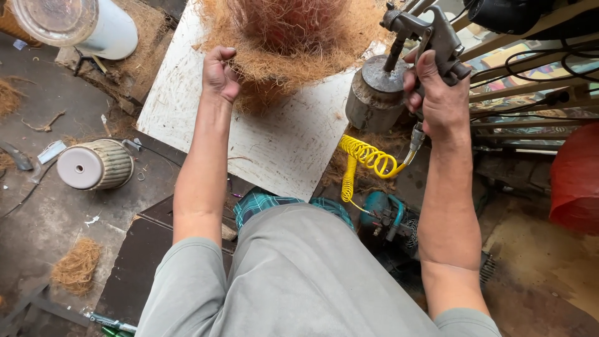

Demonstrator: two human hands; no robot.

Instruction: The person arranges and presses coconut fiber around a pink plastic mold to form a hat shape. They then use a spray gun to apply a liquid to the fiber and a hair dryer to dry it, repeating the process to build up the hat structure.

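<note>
My right hand (437,93) grips the handle of a grey metal spray gun (430,34), whose dirty metal cup (374,93) hangs below its nozzle end. A coiled yellow air hose (365,159) runs down from the gun's base. My left hand (219,75) is closed, pinching strands at the edge of a mound of brown coconut fibre (293,37). The fibre mound rests on a scuffed white board (274,143) in front of me.
A ribbed spool (97,165) lies on the floor at left, a white cylinder (81,25) at top left. Loose fibre tufts (76,265) lie on the ground. A teal power tool (387,215) sits below the hose. Wooden slats and black cables (530,87) stand at right beside a red sack (577,178).
</note>
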